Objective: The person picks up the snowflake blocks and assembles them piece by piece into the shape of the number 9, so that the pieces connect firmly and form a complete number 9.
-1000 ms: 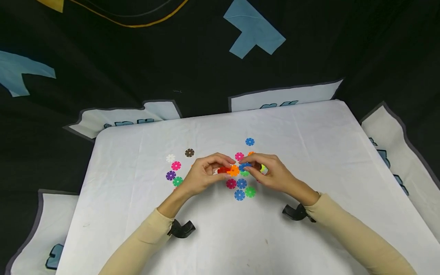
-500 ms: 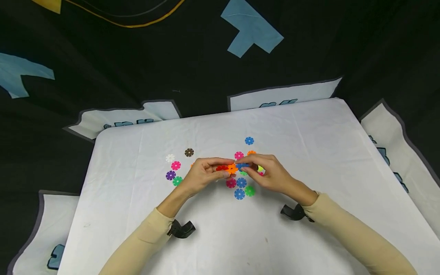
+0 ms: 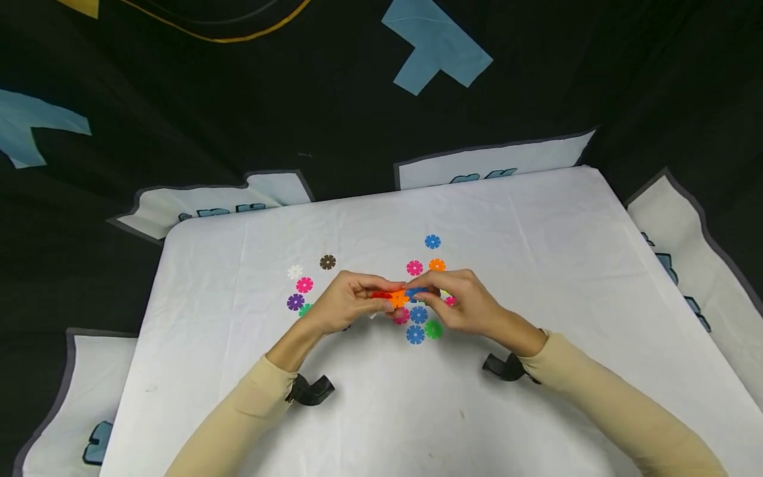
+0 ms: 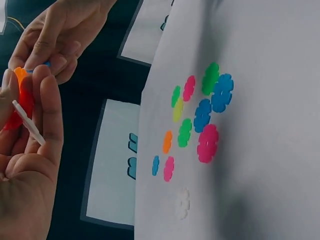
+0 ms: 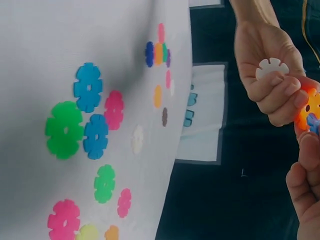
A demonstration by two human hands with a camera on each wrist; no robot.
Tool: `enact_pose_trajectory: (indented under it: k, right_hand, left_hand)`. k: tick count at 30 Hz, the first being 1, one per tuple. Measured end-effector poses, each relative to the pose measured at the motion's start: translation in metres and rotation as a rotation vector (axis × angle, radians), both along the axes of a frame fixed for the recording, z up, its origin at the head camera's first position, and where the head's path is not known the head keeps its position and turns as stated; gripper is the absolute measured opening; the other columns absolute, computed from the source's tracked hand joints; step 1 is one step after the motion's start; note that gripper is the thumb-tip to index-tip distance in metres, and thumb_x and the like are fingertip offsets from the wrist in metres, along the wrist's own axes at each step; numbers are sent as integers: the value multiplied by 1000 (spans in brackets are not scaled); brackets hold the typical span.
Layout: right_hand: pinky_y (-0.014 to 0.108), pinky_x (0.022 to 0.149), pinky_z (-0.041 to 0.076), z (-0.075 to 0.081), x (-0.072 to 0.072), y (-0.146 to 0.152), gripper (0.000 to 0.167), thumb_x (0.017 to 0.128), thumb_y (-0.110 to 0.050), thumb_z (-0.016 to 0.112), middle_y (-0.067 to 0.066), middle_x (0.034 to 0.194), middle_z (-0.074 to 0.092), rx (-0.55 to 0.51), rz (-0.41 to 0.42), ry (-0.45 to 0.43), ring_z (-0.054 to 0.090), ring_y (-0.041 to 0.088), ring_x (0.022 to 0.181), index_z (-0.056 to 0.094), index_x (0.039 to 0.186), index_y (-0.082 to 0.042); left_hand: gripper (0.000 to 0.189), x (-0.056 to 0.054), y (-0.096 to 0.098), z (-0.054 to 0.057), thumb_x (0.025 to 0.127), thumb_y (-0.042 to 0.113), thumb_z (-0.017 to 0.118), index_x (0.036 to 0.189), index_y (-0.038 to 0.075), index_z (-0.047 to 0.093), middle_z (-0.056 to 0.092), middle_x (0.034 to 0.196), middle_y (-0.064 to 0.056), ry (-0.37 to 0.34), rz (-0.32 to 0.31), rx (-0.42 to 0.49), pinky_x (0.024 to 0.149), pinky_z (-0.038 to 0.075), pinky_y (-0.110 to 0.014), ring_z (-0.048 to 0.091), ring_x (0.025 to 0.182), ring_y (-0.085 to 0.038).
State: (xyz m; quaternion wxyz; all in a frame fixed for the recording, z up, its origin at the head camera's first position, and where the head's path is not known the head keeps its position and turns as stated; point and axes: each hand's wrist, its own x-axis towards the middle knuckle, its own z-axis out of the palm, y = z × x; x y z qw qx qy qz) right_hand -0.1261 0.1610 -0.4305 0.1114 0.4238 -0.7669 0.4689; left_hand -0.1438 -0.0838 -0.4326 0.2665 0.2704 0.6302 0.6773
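Note:
Above the middle of the table, my left hand pinches a red notched disc and an orange notched disc that sit together. A white notched disc is tucked in the curled fingers of that same hand, and its edge shows in the left wrist view. My right hand pinches a blue notched disc between thumb and fingers, against the right side of the orange one. The right wrist view shows the blue disc meeting the orange disc. Fingers hide how far they interlock.
Flat on the white table lie several loose discs. Pink, green and blue ones, such as a green disc, are under and around the hands. Farther left are a brown disc, a white disc and a purple disc.
Both hands have shifted slightly left with the discs they hold. The blue disc has come closer against the orange one.

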Motion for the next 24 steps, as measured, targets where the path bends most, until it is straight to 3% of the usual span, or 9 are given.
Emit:
enact_pose_trajectory:
  k: [2,9,13,16,19,22,24]
  right_hand:
    - [17,64,54,-1,0,-1,28,78,12,73,10,91,75,5,7,9,64,12,66,69,103,1]
    - [16,60,50,-7,4,-3,27,80,12,71,11,93,75,3,8,-31,59,11,65,69,105,2]
    - [19,60,52,-12,1,0,29,84,4,72,7,86,72,8,6,-88,58,10,66,68,112,0]
    - [23,62,53,-20,-11,14,40,83,-3,76,4,85,68,51,-28,-155,57,9,71,65,121,-3]
    - [30,67,52,-32,-33,38,48,79,-8,81,6,89,63,142,-137,-215,55,13,76,63,124,-7]
    - [35,70,52,-46,-54,55,51,78,-14,83,9,94,63,285,-227,-288,55,18,80,63,124,-9]
    - [33,71,51,-53,-62,59,54,80,-21,82,8,97,62,403,-245,-330,54,19,82,61,129,-11]
  left_hand:
    - [39,0,0,-1,88,2,69,121,-16,59,66,117,-29,1,0,-11,85,58,-32,71,90,-39]
    - [37,2,1,-5,90,3,68,120,-16,59,65,116,-32,-5,-11,-35,85,58,-31,74,88,-17]
    - [39,3,0,-6,93,5,65,128,-8,58,68,111,-28,10,-27,-80,86,57,-28,73,87,-18]
    - [41,4,-2,-10,96,8,61,136,-1,54,71,99,-19,-10,-34,-121,84,55,-24,71,84,-17]
    - [44,2,-5,-12,97,9,59,139,-2,50,69,89,-10,-63,-17,-112,81,54,-24,66,78,-15]
    - [48,1,-7,-9,95,7,61,140,-4,47,65,98,-11,-105,-7,-79,79,54,-23,63,75,-13]
    - [49,0,-7,-5,94,5,63,139,-4,47,63,106,-16,-115,-28,-61,79,54,-22,62,75,-14]
